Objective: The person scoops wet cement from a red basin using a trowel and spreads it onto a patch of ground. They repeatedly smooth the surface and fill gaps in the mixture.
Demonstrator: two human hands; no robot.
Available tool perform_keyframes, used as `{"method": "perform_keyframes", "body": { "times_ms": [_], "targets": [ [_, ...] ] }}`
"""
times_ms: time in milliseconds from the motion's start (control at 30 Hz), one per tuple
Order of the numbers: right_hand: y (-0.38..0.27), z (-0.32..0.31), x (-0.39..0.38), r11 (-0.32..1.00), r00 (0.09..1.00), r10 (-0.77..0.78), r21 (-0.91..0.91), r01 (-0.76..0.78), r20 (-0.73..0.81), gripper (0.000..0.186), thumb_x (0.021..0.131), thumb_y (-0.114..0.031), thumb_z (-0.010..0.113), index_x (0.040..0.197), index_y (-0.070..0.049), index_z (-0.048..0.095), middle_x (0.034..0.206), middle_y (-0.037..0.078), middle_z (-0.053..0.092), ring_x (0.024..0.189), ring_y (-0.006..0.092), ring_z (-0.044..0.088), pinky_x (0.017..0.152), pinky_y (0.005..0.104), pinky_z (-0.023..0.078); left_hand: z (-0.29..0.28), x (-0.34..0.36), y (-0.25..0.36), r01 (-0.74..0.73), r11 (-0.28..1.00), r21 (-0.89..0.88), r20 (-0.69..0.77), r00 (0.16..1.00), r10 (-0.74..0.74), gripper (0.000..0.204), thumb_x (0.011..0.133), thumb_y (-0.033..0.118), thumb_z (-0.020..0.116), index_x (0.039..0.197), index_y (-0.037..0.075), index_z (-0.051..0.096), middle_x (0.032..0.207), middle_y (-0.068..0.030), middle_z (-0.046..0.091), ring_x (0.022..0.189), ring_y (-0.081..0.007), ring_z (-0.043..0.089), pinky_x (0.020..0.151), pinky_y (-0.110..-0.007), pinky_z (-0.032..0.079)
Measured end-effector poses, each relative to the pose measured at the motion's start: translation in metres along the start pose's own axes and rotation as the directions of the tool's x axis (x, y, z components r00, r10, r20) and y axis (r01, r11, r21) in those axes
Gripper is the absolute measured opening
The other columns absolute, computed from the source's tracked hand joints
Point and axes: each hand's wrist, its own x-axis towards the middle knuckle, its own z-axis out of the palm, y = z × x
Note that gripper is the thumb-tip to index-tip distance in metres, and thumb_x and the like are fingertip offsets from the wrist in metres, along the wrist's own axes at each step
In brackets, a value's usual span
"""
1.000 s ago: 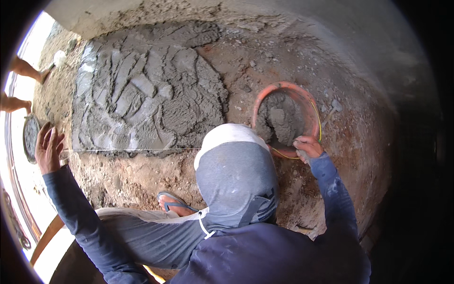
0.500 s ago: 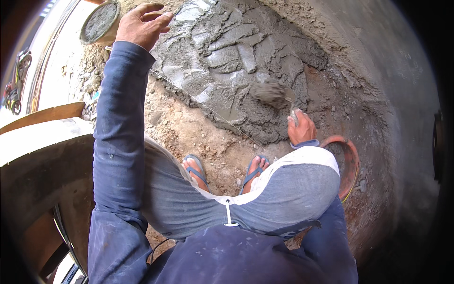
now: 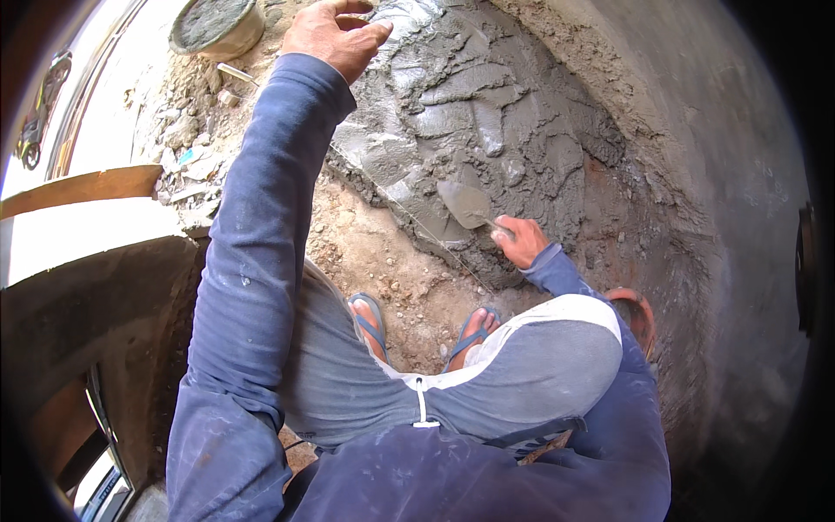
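Observation:
A pointing trowel (image 3: 465, 205) is gripped in my right hand (image 3: 524, 242), its fingers wrapped round the handle. The blade lies flat on or just over the near part of the wet grey mortar (image 3: 531, 113), and only a thin smear shows on it. Out over the far left side of the mortar reaches my left hand (image 3: 337, 39), fingers curved and apart, with nothing visible in it. A thin string (image 3: 426, 231) runs slantwise along the mortar's near edge.
A bucket of grey mix (image 3: 217, 30) stands at the far left, beside rubble (image 3: 187, 161). An orange-red tub (image 3: 635, 317) is by my right knee. A rough wall (image 3: 696, 113) rises on the right. My sandalled feet (image 3: 470, 335) are on bare dirt.
The lump of mortar on the trowel has come off, and the blade shows bare. My right hand has shifted left. The whole view has turned slightly, with my left hand now further right.

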Motion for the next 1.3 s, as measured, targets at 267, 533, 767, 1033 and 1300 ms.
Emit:
{"method": "perform_keyframes", "body": {
  "times_ms": [267, 533, 767, 1033, 1300],
  "targets": [
    [-0.019, -0.023, 0.057, 0.903, 0.907, 0.255, -0.253, -0.347, -0.335, 0.03, 0.086, -0.023, 0.061, 0.11, -0.006, 0.064, 0.099, 0.027, 0.067, 0.094, 0.0468, 0.063, 0.085, 0.0512, 0.05, -0.004, 0.002, 0.0, 0.035, 0.999, 0.009, 0.021, 0.999, -0.035, 0.044, 0.084, 0.019, 0.073, 0.119, -0.003, 0.058, 0.095, -0.0157, 0.066, 0.077, -0.019, 0.063, 0.07, -0.029, 0.055],
    [-0.01, -0.04, 0.085, 0.846, 0.892, 0.285, -0.346, -0.406, -0.351, 0.032, 0.087, -0.025, 0.058, 0.112, -0.005, 0.064, 0.104, 0.028, 0.065, 0.096, 0.0454, 0.064, 0.086, 0.0501, 0.05, -0.035, 0.017, -0.04, -0.088, 0.984, 0.153, 0.015, 0.996, 0.087, 0.044, 0.086, 0.019, 0.072, 0.122, -0.002, 0.059, 0.104, -0.0167, 0.067, 0.086, -0.0177, 0.067, 0.073, -0.028, 0.056],
    [0.048, -0.022, 0.101, 0.292, 0.661, 0.747, 0.856, -0.425, 0.073, 0.03, 0.093, -0.028, 0.053, 0.109, -0.004, 0.058, 0.077, 0.014, 0.061, 0.057, 0.0286, 0.058, 0.05, 0.0442, 0.05, -0.016, 0.015, -0.032, -0.142, 0.983, 0.119, -0.01, 0.99, 0.144, 0.04, 0.087, 0.02, 0.07, 0.118, -0.004, 0.06, 0.098, -0.018, 0.068, 0.081, -0.0174, 0.068, 0.071, -0.028, 0.057],
    [-0.048, 0.001, 0.1, 0.815, 0.884, 0.409, 0.343, -0.466, 0.228, 0.026, 0.093, -0.026, 0.05, 0.108, -0.006, 0.058, 0.068, 0.008, 0.055, 0.045, 0.0178, 0.053, 0.038, 0.0345, 0.045, 0.041, 0.045, -0.09, -0.144, 0.988, -0.058, -0.033, 0.989, 0.142, 0.054, 0.081, 0.014, 0.074, 0.127, 0.006, 0.047, 0.093, -0.0105, 0.059, 0.076, -0.016, 0.057, 0.067, -0.031, 0.052],
    [-0.066, 0.031, 0.086, 0.616, 0.837, 0.393, 0.567, -0.547, 0.381, 0.025, 0.091, -0.025, 0.05, 0.101, -0.004, 0.058, 0.067, 0.008, 0.055, 0.047, 0.0184, 0.055, 0.039, 0.0359, 0.046, 0.018, 0.033, -0.039, 0.006, 1.0, 0.004, 0.001, 1.0, -0.006, 0.047, 0.082, 0.014, 0.074, 0.123, 0.003, 0.055, 0.1, -0.0147, 0.062, 0.082, -0.0191, 0.06, 0.069, -0.031, 0.054]
  ]
}}
